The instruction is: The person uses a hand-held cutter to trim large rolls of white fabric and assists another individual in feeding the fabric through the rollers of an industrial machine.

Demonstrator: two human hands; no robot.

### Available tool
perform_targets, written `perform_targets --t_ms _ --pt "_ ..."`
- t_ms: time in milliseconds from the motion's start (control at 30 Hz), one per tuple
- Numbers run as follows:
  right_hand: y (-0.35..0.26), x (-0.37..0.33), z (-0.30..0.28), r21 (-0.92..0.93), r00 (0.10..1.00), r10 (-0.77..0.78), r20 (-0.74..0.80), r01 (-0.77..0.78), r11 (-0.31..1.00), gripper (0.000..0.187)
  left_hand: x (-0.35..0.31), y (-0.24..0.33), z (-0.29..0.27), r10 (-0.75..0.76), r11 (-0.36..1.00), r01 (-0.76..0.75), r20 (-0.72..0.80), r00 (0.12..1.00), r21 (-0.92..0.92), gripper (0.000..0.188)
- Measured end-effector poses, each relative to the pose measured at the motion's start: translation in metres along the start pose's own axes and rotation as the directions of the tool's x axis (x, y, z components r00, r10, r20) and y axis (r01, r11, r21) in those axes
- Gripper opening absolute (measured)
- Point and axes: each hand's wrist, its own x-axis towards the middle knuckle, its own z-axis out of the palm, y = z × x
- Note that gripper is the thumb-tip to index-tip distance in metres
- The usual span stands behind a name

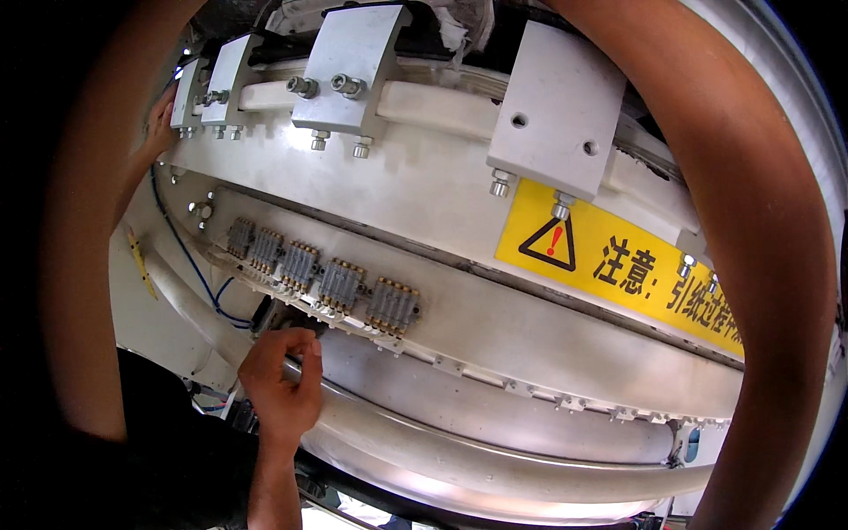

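Grey fittings [341, 283] sit above a co-worker's half-curled hand [281, 382]; the person's hands are unseen, opening and hold untellable.

Blocks [349, 53] above fittings [341, 284] and label [618, 225]

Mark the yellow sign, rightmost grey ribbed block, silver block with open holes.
Yellow sign [614, 267]: head view, mid-face.
Rightmost grey ribbed block [393, 304]: head view, ribbed front.
Silver block with open holes [553, 108]: head view, flat front face.

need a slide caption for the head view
Two bare arms frame a white machine with silver blocks and a yellow warning sign, a curled hand at lower left.
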Motion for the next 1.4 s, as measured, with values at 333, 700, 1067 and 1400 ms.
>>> perform_targets --t_ms 333,700,1067,1400 --pt "-0.002 0.007 0.005 0.041 0.999 0.037 0.001 -0.037 0.998 0.027 0.001 0.005 0.002 0.003 0.999 -0.003 0.001 1.000 0.032 0.006" --pt "0.007 0.011 -0.009 -0.042 0.965 -0.075 0.252 0.088 0.995 0.033 -0.001 0.003 -0.001 -0.035 0.998 0.032 0.043 0.998 0.049 0.006" --pt "0.000 0.001 -0.010 0.119 0.992 0.068 0.109 -0.081 0.990 0.031 0.002 0.005 0.002 -0.048 0.997 0.048 0.003 0.999 0.064 0.007" --pt "-0.011 -0.007 -0.009 0.053 0.992 0.118 0.047 -0.121 0.991 0.030 0.046 0.013 -0.017 -0.202 0.970 0.178 -0.142 0.969 -0.163 0.020"
